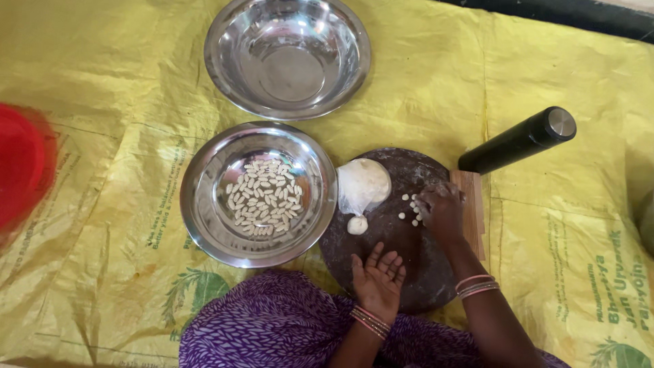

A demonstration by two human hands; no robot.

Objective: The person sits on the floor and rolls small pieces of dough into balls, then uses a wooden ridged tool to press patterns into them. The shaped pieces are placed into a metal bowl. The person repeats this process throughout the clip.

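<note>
Yellow sheet [531, 82] underlies all. Near steel bowl [204, 204], left, holds shaped dough bits [264, 197]; round board [402, 238] carries dough lump [364, 182]. Right hand [441, 210] curls loosely over loose pieces [411, 208]; grip unclear. Left hand [378, 276] open, empty. Risk: pieces rolling off board's edge.

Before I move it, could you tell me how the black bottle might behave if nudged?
The black bottle lies on its side, so it would probably roll. Its smooth cylinder looks stiff, and may be slippery. One end rests by the wooden strip, which might check it.
</note>
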